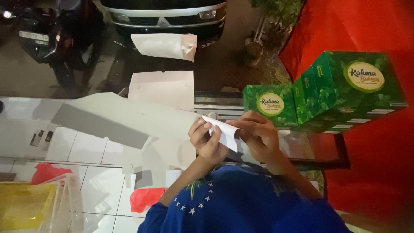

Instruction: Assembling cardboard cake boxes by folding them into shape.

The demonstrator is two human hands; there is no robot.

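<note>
My left hand (206, 140) and my right hand (258, 134) are together in front of my blue star-printed shirt (224, 203). Both grip a small white folded piece of card (225, 133), the left at its left edge and the right over its right side. Just beyond my right hand stand green printed boxes (271, 105), with a larger stack (345, 86) of them to the right.
Flat white card sheets (129, 116) lie spread on the white tiled surface (86, 149) to my left. A yellow plastic bag (23, 205) and red plastic bags (144, 198) sit at lower left. Red fabric (379, 172) fills the right. A motorbike (47, 39) and a vehicle's front (168, 17) stand beyond.
</note>
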